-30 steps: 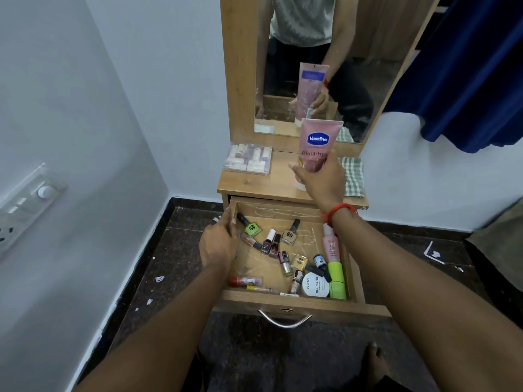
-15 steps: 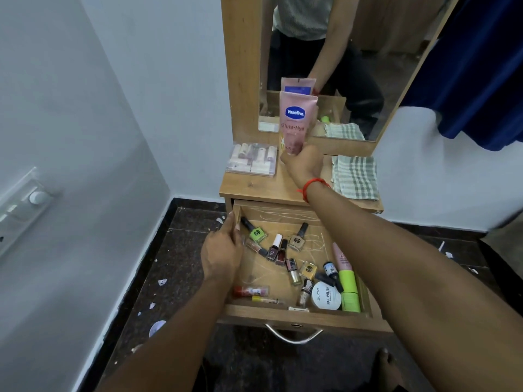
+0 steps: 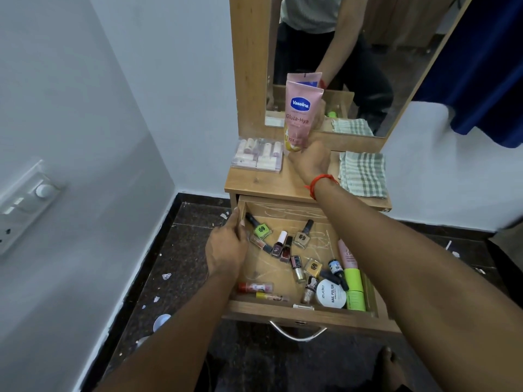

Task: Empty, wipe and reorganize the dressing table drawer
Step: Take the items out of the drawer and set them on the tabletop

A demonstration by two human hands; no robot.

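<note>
The light wooden drawer [image 3: 268,311] stands pulled out below the table top, and it is far from empty. Small nail polish bottles [image 3: 283,244] lie scattered across its floor. A round white jar [image 3: 331,294] and a lime-green tube [image 3: 355,290] sit in the near right corner, and slim red and yellow sticks [image 3: 256,287] lie at the near left. The person's left hand [image 3: 226,250] grips the drawer's left wall toward its far end, as if to steady it.

The right hand [image 3: 311,162] is up over the wooden table top [image 3: 254,182], fingers closed round the bottom end of a pink plastic Vaseline tube [image 3: 298,114]. It holds the tube upright just in front of the wood-framed mirror [image 3: 410,38]. From here I cannot tell whether the tube's base touches the top. To its left lies a clear plastic case of small pale sticks [image 3: 257,155]; to its right, a folded green-and-white checked cloth [image 3: 363,174].

This looks to me like the emptying step, and early in it. The next move calls for setting the tube in the gap between case and cloth, letting go, then reaching back into the drawer. The little bottles look likely to roll, so they want careful picking, and the cloth should stay uncovered for wiping.
</note>
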